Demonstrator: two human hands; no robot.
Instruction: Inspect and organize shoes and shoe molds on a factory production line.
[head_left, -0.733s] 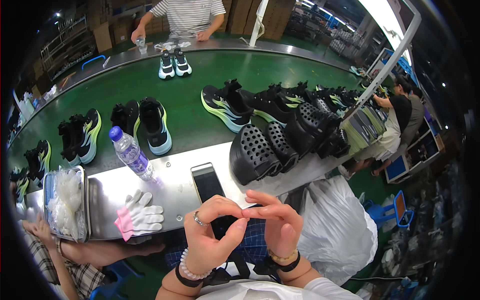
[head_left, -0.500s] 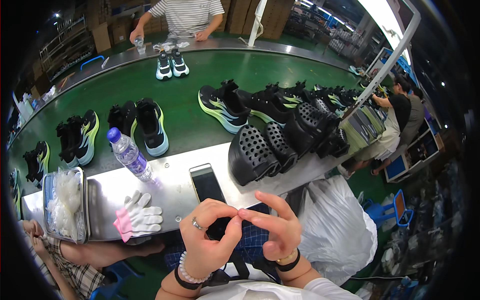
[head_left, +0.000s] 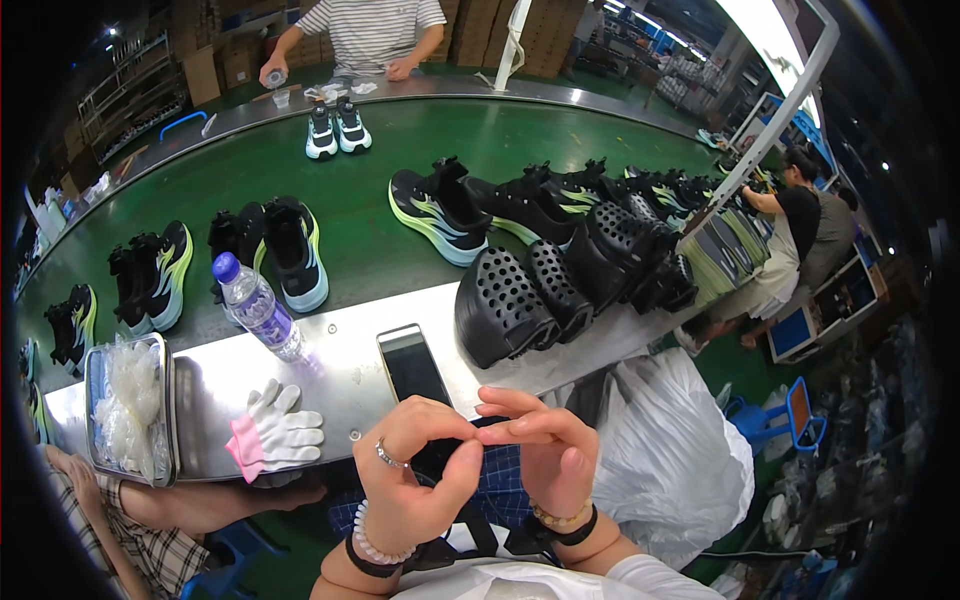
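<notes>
In front of my body, my left hand [head_left: 415, 470] is closed in a pinch, with thumb and index finger curled toward each other. A fingertip of my right hand [head_left: 550, 450] meets that pinch. Whether anything small lies between the fingertips is too fine to see. The fingers of my right hand are stretched out and apart. Just beyond my hands a phone [head_left: 412, 365] with a dark screen lies on the metal ledge [head_left: 350, 320]. Several black perforated clog-shaped pieces [head_left: 500, 305] are lined up right of it.
Black, green and blue sneakers [head_left: 435, 215] stand on the green belt [head_left: 360, 190]. A water bottle [head_left: 255, 305], white glove [head_left: 275, 430] and tray of plastic bags [head_left: 130, 410] sit left. A white sack [head_left: 670, 460] is at right. A co-worker [head_left: 370, 35] holds a cup across the belt.
My right hand's raised finger has come down toward the others, while my left hand stays nearly still. The sneakers on the belt have shifted slightly left.
</notes>
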